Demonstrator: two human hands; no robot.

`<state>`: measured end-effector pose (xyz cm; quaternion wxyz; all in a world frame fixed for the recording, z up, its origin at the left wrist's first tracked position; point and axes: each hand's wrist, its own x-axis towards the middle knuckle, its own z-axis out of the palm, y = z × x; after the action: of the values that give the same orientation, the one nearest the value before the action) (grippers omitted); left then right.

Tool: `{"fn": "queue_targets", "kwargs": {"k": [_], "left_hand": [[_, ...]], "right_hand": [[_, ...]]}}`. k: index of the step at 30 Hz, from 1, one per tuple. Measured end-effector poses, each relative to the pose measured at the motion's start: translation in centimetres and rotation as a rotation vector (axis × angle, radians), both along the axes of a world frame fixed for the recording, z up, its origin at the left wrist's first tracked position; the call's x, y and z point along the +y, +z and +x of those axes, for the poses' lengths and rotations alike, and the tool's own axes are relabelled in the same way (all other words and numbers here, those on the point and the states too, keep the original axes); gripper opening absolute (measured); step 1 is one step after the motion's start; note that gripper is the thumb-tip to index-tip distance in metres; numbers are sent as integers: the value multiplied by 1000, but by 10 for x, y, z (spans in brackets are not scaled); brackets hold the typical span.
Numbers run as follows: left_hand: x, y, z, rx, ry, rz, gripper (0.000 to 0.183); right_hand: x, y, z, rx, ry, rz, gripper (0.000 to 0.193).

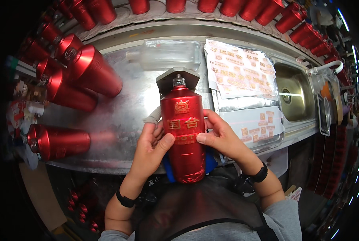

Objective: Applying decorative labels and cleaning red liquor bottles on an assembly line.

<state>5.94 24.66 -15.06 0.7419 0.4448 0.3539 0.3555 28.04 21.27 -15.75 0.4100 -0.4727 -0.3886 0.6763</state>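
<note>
A glossy red bottle (183,154) with gold lettering and a gold emblem lies in front of me, its clear-threaded neck pointing away. My left hand (150,148) grips its left side, thumb on the front surface. On the opposite side my right hand (221,138) holds it the same way, thumb near the lettering. The bottle's neck rests over a dark angular metal stand (193,78). Something pale, like a cloth or finger cover (153,115), shows at my left fingertips. Below the bottle a bit of blue material (210,162) peeks out. The bottle's underside is hidden.
Several red bottles (94,71) stand at the left of the metal worktop (107,132); more line the conveyor (127,22) behind. A clear glass bottle (171,55) lies beyond the stand. Decal sheets (242,72) lie to the right, beside a sink (294,108) with a white faucet (326,67).
</note>
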Motion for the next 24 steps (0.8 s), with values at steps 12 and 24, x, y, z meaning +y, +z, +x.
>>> {"fn": "queue_targets", "kwargs": {"k": [12,24], "left_hand": [[0,-8,-2,-52,71,-15,54],[-19,2,11,-31,149,-48,31]], "right_hand": [[4,6,1,48,21,-43,54],[-11,8,5,-375,72,93,76]]}}
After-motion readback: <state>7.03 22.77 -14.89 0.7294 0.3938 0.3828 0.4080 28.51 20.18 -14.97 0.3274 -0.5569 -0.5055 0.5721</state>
